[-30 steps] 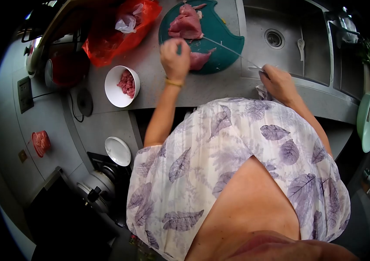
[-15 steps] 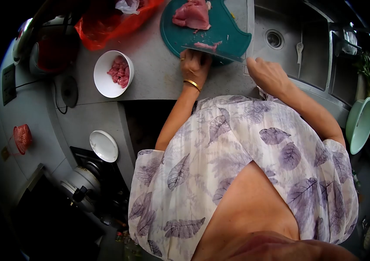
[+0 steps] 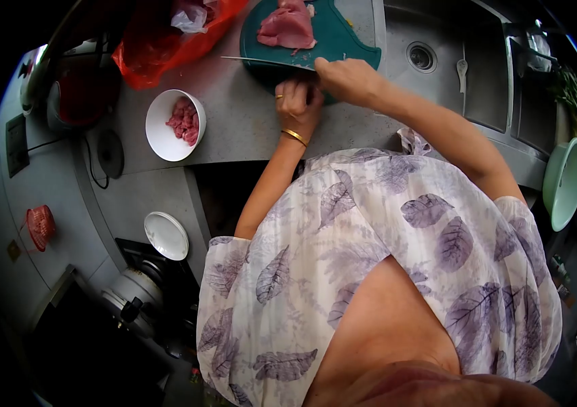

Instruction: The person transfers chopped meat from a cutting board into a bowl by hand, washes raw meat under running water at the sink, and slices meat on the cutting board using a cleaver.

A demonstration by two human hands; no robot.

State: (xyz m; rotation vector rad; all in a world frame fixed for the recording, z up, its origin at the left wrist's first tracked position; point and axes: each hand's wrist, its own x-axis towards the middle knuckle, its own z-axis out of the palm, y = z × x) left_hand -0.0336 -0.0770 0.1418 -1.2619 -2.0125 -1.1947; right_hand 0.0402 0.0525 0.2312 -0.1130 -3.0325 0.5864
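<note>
My right hand (image 3: 348, 80) is closed round the handle of a knife (image 3: 268, 62). Its thin blade reaches left across the near part of the green cutting board (image 3: 353, 51) and past the board's left edge. Just on my side of the blade, my left hand (image 3: 296, 105) rests at the board's near edge with its fingers curled, a gold ring and bracelet on it. Whatever those fingers hold is hidden. A large piece of raw meat (image 3: 287, 27) lies beyond the blade, with tiny scraps beside it. Cut meat pieces (image 3: 183, 122) fill part of a white bowl (image 3: 159, 142) to the left.
A red plastic bag (image 3: 140, 64) lies at the back left. On the right is a steel sink (image 3: 437, 88) with a white spoon (image 3: 463, 71) in it and a green basin (image 3: 565, 183) beyond. White plates (image 3: 166, 236) and a pot (image 3: 129, 295) stand at lower left.
My right hand has moved left with the knife, so the blade now sticks out past the board's left side. My left hand stays almost in place. The thin meat strip is no longer visible.
</note>
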